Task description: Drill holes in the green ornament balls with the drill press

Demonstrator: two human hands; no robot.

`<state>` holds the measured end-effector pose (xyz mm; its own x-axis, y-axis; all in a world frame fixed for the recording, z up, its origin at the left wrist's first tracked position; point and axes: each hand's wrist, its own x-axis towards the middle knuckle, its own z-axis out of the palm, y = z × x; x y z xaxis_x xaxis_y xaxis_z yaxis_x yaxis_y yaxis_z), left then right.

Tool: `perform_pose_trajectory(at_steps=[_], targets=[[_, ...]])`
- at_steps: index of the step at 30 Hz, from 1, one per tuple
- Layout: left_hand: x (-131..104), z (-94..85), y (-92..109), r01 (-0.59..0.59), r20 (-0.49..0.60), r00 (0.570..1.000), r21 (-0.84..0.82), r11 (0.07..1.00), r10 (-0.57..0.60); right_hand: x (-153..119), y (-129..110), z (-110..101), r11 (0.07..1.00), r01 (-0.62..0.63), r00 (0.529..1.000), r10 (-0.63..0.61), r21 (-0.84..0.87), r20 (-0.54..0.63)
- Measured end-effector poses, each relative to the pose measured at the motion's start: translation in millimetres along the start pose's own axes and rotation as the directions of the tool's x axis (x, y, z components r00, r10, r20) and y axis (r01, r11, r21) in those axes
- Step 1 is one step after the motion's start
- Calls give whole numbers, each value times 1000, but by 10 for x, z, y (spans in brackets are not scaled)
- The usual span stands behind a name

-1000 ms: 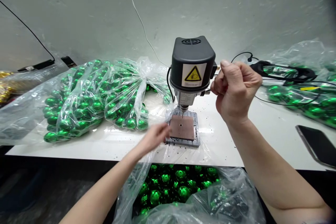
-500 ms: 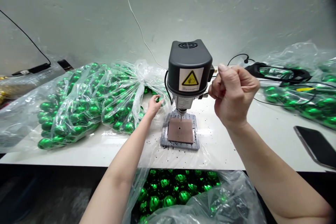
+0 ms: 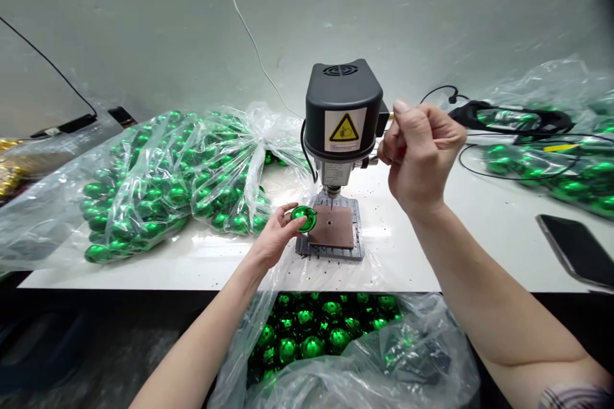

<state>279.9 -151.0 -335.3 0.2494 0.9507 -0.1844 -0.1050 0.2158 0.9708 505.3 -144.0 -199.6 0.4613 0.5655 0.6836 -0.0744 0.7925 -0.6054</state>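
Note:
My left hand [image 3: 281, 230] pinches a shiny green bauble [image 3: 309, 212] between thumb and fingers. The bauble shows a round rim and is held at the left edge of a brown plate [image 3: 341, 236] with a small hole in it. Above that plate, the thin bit of a bench drill press [image 3: 343, 102] points down, with a yellow warning label on its housing. My right hand [image 3: 425, 153] is closed in a fist to the right of the housing, around the press's handle, which is mostly hidden by the fingers.
Clear plastic bags of green baubles [image 3: 148, 198] lie at the left, with another bag [image 3: 570, 169] at the right. An open bag of baubles [image 3: 311, 346] sits below the table's front edge. A phone [image 3: 575, 246] lies at the right. Black cables run behind.
My left hand has come back from beside the bag toward the drill plate, bringing the green bauble into clear view. My right hand remains closed beside the press.

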Motion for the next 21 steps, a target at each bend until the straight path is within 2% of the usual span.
perform_pose_trajectory(at_steps=[3, 7, 10, 16, 18, 21], targets=[[69, 78, -188, -136, -37, 989, 179, 974, 145, 2, 18, -16, 999, 1, 1000, 0, -34, 29], [200, 171, -346, -285, 44, 955, 400, 871, 292, -6, 27, -13, 998, 1, 999, 2, -65, 36], [288, 234, -392, -330, 73, 941, 417, 847, 331, -1, 28, 2, 996, -6, 1000, 8, -93, 21], [421, 294, -423, -300, 35, 949, 413, 860, 314, 80, 47, 16, 997, -20, 999, 22, -69, 24], [437, 300, -432, -331, 61, 938, 453, 828, 341, 109, 45, 22, 999, -46, 999, 47, -26, 22], [452, 331, -453, -424, 115, 893, 536, 730, 435, 128, 31, 34, 997, -74, 997, 74, -22, 23]])
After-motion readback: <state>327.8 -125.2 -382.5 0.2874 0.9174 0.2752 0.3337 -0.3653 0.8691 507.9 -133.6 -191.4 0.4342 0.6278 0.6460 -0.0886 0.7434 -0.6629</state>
